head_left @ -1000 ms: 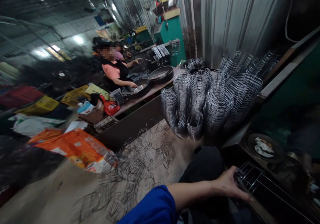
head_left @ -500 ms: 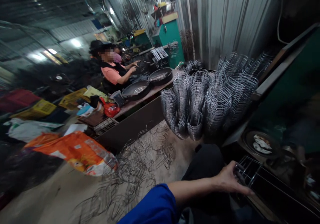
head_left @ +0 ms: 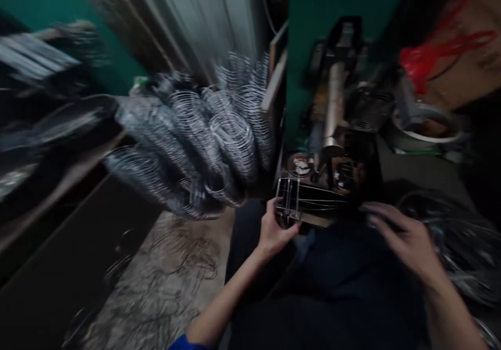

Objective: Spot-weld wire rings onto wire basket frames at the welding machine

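Observation:
My left hand (head_left: 275,231) is closed on the near-left end of a bent wire frame (head_left: 288,200), thumb below and fingers on its far side. The frame's long thin wires run rightward over the dark front of a small bench machine (head_left: 335,125) with a metal cylinder. To the right, my right hand (head_left: 405,238) hovers over my dark-clothed lap. Its fingers reach left, somewhat apart and blurred by motion, and I see nothing between them. A small round dish (head_left: 300,165) with something white in it sits behind the frame.
Tall stacks of bent wire frames (head_left: 230,141) stand at the left. Loose wire pieces (head_left: 156,282) litter the floor. At right are a white bowl (head_left: 426,128), a red plastic bag (head_left: 418,63) and a dark heap of wire (head_left: 465,245). A long bench (head_left: 97,225) runs along the left.
My view has swung right, so the co-worker and orange bag are out of sight and the machine shows. My right hand has come into view. My left hand still holds the wire frame.

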`<action>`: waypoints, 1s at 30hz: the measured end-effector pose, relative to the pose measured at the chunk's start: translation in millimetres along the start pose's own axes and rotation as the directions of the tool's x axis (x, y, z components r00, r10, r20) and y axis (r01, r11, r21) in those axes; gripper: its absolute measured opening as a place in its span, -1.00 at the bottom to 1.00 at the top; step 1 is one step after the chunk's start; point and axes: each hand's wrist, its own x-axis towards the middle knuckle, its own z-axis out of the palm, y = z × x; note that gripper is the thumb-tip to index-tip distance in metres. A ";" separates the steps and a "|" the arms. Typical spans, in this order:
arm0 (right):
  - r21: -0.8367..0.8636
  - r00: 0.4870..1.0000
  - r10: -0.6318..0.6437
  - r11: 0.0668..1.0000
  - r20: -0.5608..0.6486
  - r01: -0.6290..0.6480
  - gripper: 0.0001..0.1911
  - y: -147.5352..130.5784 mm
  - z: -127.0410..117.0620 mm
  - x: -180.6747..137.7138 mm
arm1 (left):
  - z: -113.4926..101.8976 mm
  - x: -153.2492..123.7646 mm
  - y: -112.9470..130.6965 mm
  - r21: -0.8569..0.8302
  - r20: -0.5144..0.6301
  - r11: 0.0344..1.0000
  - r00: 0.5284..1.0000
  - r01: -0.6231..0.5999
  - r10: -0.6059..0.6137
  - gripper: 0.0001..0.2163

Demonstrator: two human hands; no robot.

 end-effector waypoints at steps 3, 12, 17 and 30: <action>0.029 0.982 -0.160 0.987 0.103 0.157 -0.76 2.8 12.9 14.6 | 1.5 -1.0 2.8 0.071 -0.008 0.997 1.000 -0.026 0.026 -0.36; -0.142 0.949 -0.290 0.941 0.127 0.306 -0.68 20.0 57.5 42.1 | 12.7 2.0 9.2 0.062 -0.065 0.998 0.998 0.016 -0.012 -0.38; -0.193 0.941 -0.328 0.921 0.086 0.338 -0.70 17.4 58.1 49.3 | 12.0 5.1 5.1 0.019 -0.104 0.999 0.994 0.035 -0.033 -0.37; -0.132 0.925 -0.380 0.917 -0.014 0.375 -0.77 17.1 70.6 69.1 | 5.8 16.2 -8.0 0.055 -0.187 0.998 0.982 -0.004 0.014 -0.37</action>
